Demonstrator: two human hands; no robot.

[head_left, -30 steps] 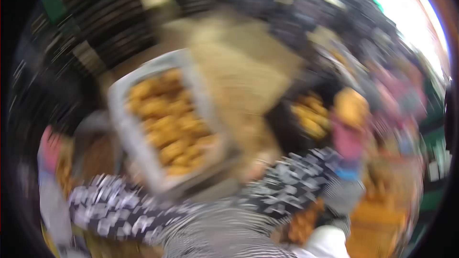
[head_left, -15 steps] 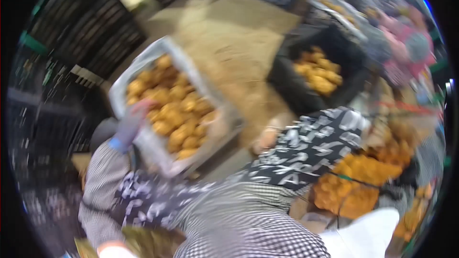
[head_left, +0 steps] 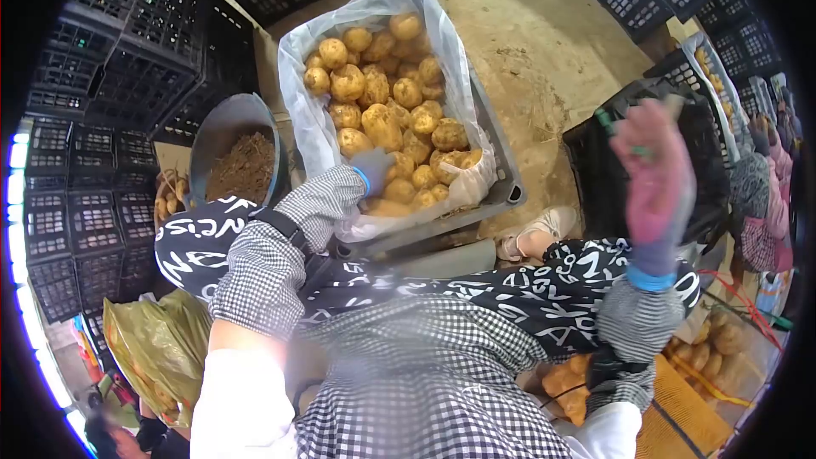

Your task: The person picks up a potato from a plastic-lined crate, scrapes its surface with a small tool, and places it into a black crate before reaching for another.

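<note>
Far left: stacked black crates (head_left: 166, 34); nearer the wearer, a yellow-green bag (head_left: 157, 348). Next, a bucket (head_left: 223, 123) with brown soil (head_left: 242, 170) in it, standing beside the left edge of a grey crate (head_left: 495, 149).

The crate has a whitish plastic liner (head_left: 302, 93) turned up over its edges. Potatoes (head_left: 380, 126), some dirt-marked, lie inside, bunched from the far edge to the near one. The left hand (head_left: 374, 170), gloved, reaches over the crate's left edge, towards its near-left corner, and rests at the potatoes. Fingers partly hidden; cannot tell if spread or curled round one.

Right of the crate, bare floor, then a black-lined container (head_left: 595, 183). The right hand (head_left: 650, 161), gloved, is raised in front of it, blurred; finger state and any hold cannot be told. Lower right: an orange net sack (head_left: 565, 387).

Step in hand, judged: handling potatoes at the crate's near-left corner. A lift from here would call for left fingers closed round one potato, clear of the liner.
</note>
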